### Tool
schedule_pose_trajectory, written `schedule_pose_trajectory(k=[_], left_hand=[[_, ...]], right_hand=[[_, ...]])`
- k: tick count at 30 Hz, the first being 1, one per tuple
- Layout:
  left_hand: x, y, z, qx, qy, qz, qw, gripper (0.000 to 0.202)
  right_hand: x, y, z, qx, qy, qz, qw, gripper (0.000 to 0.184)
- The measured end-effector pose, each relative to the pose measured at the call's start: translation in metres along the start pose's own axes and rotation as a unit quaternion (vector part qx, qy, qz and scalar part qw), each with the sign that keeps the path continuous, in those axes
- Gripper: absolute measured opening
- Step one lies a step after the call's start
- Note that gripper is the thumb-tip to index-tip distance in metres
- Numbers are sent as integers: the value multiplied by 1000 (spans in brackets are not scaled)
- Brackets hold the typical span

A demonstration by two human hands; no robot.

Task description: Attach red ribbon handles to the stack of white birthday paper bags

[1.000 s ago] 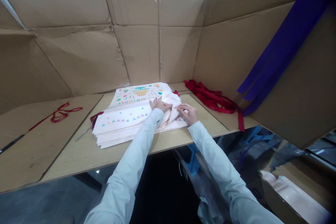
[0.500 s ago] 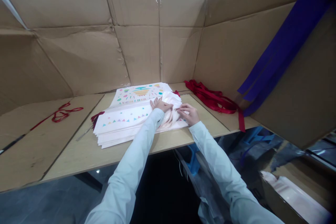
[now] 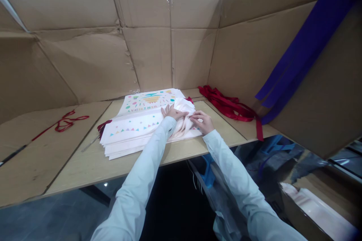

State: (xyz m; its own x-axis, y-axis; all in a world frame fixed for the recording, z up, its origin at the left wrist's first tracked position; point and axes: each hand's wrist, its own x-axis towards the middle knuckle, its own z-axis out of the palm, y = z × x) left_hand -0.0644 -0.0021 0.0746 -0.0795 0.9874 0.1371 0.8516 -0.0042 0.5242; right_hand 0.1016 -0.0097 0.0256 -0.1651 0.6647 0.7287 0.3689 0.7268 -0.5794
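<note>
A stack of flat white paper bags printed with coloured triangles and confetti lies on the wooden table. The top bag's right end is lifted and bulging. My left hand rests on that raised part with fingers spread over the paper. My right hand pinches the bag's edge at the stack's right side. Both arms wear pale long sleeves.
A pile of red ribbons lies at the back right. A loose red ribbon lies on the left board. Cardboard walls enclose the table. Purple strips hang at right. A box holding pink sheets sits lower right.
Almost nothing differs; both hands stay on the bag's raised right end with only slight finger shifts.
</note>
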Motion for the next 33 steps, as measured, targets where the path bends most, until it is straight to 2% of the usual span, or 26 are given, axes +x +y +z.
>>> schedule_pose_trajectory(k=[15,21,33], left_hand=[[8,-2,6,-7,5,-12,1000,37],[7,-3,6,-15,17,-11,1000,37],[4,-3,6,-28,12,-4,1000,26]], right_hand=[[-1,2,2,-26,18,-16,999,17],[-1,0,2,0,22,-10,1000,16],[-1,-2,0,-19,39,-21,999,16]])
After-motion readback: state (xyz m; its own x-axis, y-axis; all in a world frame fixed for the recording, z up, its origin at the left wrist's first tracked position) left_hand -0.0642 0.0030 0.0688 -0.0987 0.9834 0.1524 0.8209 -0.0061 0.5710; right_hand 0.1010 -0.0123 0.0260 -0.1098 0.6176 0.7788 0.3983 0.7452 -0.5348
